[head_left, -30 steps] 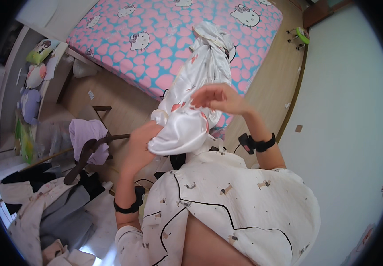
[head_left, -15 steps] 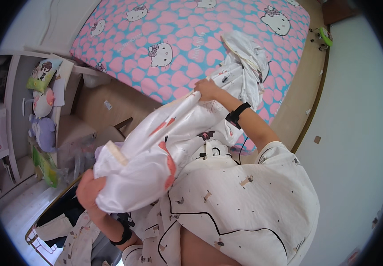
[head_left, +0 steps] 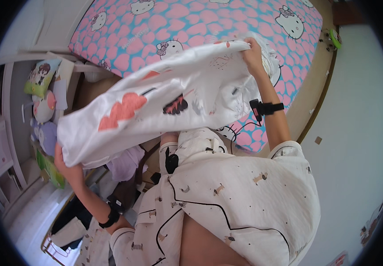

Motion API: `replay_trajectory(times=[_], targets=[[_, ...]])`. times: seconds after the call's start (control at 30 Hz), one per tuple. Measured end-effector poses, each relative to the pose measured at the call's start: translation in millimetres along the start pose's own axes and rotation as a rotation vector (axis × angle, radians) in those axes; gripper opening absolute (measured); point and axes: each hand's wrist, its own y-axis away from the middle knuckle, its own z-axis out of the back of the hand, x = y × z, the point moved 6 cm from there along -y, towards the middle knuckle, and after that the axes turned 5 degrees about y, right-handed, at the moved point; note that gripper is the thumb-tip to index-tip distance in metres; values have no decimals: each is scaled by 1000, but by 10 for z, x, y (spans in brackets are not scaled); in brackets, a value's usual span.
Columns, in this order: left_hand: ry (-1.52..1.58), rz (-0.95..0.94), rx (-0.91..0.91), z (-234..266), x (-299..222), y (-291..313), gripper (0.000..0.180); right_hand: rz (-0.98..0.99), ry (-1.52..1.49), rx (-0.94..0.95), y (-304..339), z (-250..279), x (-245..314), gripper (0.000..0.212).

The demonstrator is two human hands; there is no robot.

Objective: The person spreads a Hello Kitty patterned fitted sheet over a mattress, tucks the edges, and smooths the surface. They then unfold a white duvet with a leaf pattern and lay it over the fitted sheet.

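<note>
A shiny white satin cloth (head_left: 156, 106), printed with coral and dark leaf-like shapes, is stretched out between my hands. My left hand (head_left: 66, 165) grips its lower left end, with the fingers partly hidden by the fabric. At the upper right my right hand (head_left: 254, 55) is closed on the top edge, over the mattress (head_left: 227, 22). A bunched part of the cloth lies behind my right hand on the bed. Both my wrists wear black straps, and a cable hangs from the right one.
The mattress has pink hearts and cartoon cat heads on blue. Shelves at left hold a pillow (head_left: 43, 75) and a purple plush toy (head_left: 46, 136). Clothes lie on a rack (head_left: 69, 232) at lower left. A pale lilac cloth (head_left: 127, 163) hangs below the satin. A white wall (head_left: 355, 111) stands at right.
My right hand has moved up and to the right, my left outward to the left and up. The bunched cloth is now pulled taut and lifted, its prints spread out.
</note>
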Motion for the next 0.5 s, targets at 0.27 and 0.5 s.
replay_trajectory(times=[0.27, 0.5], targets=[[388, -168, 561, -1406, -836, -786, 63, 475, -154, 139, 1787, -761, 1581, 23], [441, -456, 1160, -1505, -871, -990, 36, 484, -298, 755, 2697, -2354, 2456, 24]])
